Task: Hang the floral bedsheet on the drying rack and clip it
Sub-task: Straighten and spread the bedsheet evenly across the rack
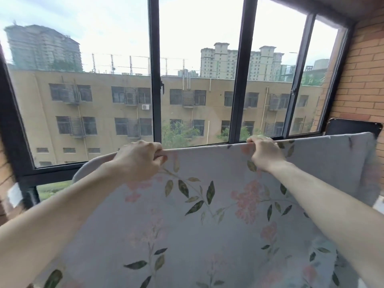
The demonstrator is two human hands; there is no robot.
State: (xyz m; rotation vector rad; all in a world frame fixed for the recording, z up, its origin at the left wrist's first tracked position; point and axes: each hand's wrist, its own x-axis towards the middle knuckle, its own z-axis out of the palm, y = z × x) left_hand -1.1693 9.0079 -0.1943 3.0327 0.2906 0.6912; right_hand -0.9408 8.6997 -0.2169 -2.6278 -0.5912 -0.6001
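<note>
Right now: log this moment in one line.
left hand grips sheet top edge | right hand grips same edge | floral bedsheet held spread before window | no clips visible

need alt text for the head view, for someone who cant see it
Two bare hands, left hand and right hand, grip the top edge of a grey floral bedsheet, holding it up before a dark-framed window. Apartment blocks show outside, and a brick wall stands at right.

Dark-framed window (pixel 154 80) across front; brick wall (pixel 361 80) at right; tan apartment block (pixel 104 109) outside; overcast daylight.
</note>
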